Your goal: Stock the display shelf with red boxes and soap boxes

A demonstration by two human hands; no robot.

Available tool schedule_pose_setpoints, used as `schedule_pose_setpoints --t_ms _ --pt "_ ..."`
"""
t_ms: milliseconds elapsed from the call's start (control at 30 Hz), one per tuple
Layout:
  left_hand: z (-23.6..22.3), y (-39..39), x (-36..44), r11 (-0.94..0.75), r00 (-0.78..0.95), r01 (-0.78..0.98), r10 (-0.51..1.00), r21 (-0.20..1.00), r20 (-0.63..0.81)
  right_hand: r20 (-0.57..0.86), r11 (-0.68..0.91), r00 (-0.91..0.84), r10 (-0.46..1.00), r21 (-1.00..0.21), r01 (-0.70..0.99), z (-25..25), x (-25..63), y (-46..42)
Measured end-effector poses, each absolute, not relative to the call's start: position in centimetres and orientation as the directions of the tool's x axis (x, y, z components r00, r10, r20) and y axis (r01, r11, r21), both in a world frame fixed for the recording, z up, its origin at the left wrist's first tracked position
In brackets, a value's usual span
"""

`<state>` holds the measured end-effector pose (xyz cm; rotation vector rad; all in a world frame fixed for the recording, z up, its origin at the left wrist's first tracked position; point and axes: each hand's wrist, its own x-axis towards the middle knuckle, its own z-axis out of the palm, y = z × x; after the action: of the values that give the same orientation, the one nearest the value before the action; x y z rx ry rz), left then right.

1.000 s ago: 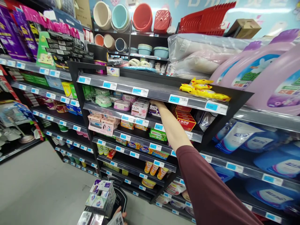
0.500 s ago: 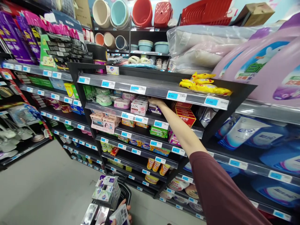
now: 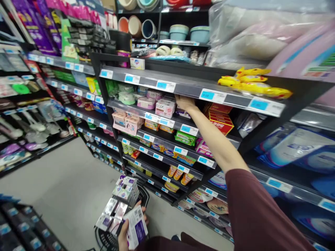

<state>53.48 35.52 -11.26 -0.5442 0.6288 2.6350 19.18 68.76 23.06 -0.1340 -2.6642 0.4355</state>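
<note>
My right hand (image 3: 185, 103) reaches under the top shelf rail of the dark shelving unit (image 3: 183, 89) and rests on the soap boxes there, right beside a white LUX soap box (image 3: 164, 107); its fingers are hidden behind the rail. My left hand (image 3: 124, 234) is low in the picture, closed round a white and purple box (image 3: 136, 226). Just beyond it a black basket (image 3: 141, 196) is heaped with several similar small boxes (image 3: 125, 188).
Red boxes (image 3: 221, 120) sit to the right of my right hand. Yellow packets (image 3: 255, 83) lie on the top shelf. Plastic basins (image 3: 136, 25) and bagged pillows (image 3: 251, 38) fill the upper shelves. Large detergent pouches (image 3: 293, 146) stand at right. Kitchen utensils (image 3: 23, 125) hang at left across the grey aisle floor.
The view has dropped and swung right, showing more of the basket and my left hand with its box. My right hand stays at the soap boxes under the top shelf.
</note>
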Motion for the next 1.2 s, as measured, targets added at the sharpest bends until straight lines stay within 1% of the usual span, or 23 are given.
schedule_pose_setpoints --t_ms 33,100,167,200,233,300,367,433,500,567,633,700,733,767,800,867,933,967,1000,1067,1200 --pt "-11.0 35.8 53.3 -0.862 -0.88 -0.38 0.224 0.337 -0.42 0.427 0.975 -0.895 0.129 -0.221 0.035 22.9 20.2 68.3" --pt "-9.9 36.3 52.8 -0.904 -0.911 -0.317 0.206 0.286 -0.357 0.43 1.0 -0.903 0.025 -0.028 0.014 22.7 22.7 67.2" --pt "-8.5 36.9 52.0 -0.933 -0.939 -0.287 0.228 0.219 -0.258 0.417 0.982 -0.892 -0.171 0.151 -0.118 22.6 26.2 65.9" --pt "-7.7 37.2 51.6 -0.939 -0.944 -0.293 0.254 0.181 -0.212 0.397 0.956 -0.876 -0.275 0.211 -0.204 22.6 28.3 65.2" --pt "-6.9 37.5 51.2 -0.942 -0.945 -0.304 0.278 0.143 -0.175 0.372 0.925 -0.852 -0.368 0.245 -0.292 22.6 30.5 64.3" --pt "-5.4 38.1 50.5 -0.939 -0.939 -0.333 0.322 0.085 -0.119 0.369 0.87 -0.788 -0.492 0.239 -0.431 22.3 35.2 62.3" --pt "-4.2 38.9 50.0 -0.928 -0.927 -0.37 0.366 0.044 -0.082 0.34 0.796 -0.723 -0.601 0.172 -0.581 21.2 39.8 60.1" --pt "-3.2 39.7 49.8 -0.916 -0.915 -0.401 0.399 0.022 -0.065 0.222 0.667 -0.64 -0.736 0.074 -0.741 18.9 43.6 58.0" --pt "-2.4 40.7 49.9 -0.916 -0.909 -0.402 0.399 0.002 -0.119 0.101 0.538 -0.534 -0.839 0.012 -0.843 15.9 46.2 56.4" --pt "-1.7 41.6 50.0 -0.926 -0.906 -0.378 0.371 -0.007 -0.205 0.04 0.47 -0.47 -0.882 0.018 -0.882 13.0 47.5 55.6" --pt "-1.1 42.5 50.2 -0.944 -0.915 -0.329 0.312 0.024 -0.257 0.019 0.454 -0.454 -0.891 0.043 -0.89 10.9 47.9 55.4" --pt "-0.5 43.1 50.2 -0.964 -0.947 -0.248 0.22 0.1 -0.232 0.024 0.466 -0.466 -0.885 0.014 -0.885 10.0 47.6 55.7" --pt "-0.2 43.2 50.2 -0.97 -0.965 -0.199 0.17 0.139 -0.199 0.049 0.48 -0.481 -0.875 -0.04 -0.876 9.9 47.2 55.9" --pt "0.0 43.2 50.2 -0.974 -0.981 -0.148 0.122 0.174 -0.15 0.09 0.496 -0.508 -0.857 -0.125 -0.859 10.0 46.8 56.2" --pt "0.3 43.1 50.2 -0.973 -0.992 -0.104 0.087 0.204 -0.09 0.14 0.508 -0.547 -0.825 -0.238 -0.828 10.1 46.4 56.6" --pt "0.7 42.7 50.2 -0.959 -0.999 -0.04 0.048 0.281 0.019 0.211 0.503 -0.664 -0.718 -0.503 -0.703 10.2 45.3 57.3" --pt "0.9 42.2 50.2 -0.919 -0.997 0.011 0.018 0.395 0.07 0.176 0.431 -0.77 -0.614 -0.742 -0.513 10.2 44.3 57.9" --pt "0.9 42.0 50.3 -0.891 -0.997 0.028 0.007 0.454 0.075 0.134 0.378 -0.801 -0.584 -0.828 -0.414 10.0 43.8 58.1" --pt "0.8 41.8 50.3 -0.863 -0.997 0.039 -0.002 0.504 0.074 0.096 0.322 -0.819 -0.566 -0.888 -0.327 9.9 43.4 58.3" --pt "0.5 41.7 50.4 -0.824 -0.997 0.05 -0.01 0.564 0.074 0.055 0.236 -0.832 -0.552 -0.947 -0.219 9.5 42.8 58.6" --pt "-0.4 41.8 50.5 -0.803 -0.998 0.048 -0.01 0.594 0.067 0.032 0.205 -0.832 -0.555 -0.963 -0.174 9.2 42.5 58.8"
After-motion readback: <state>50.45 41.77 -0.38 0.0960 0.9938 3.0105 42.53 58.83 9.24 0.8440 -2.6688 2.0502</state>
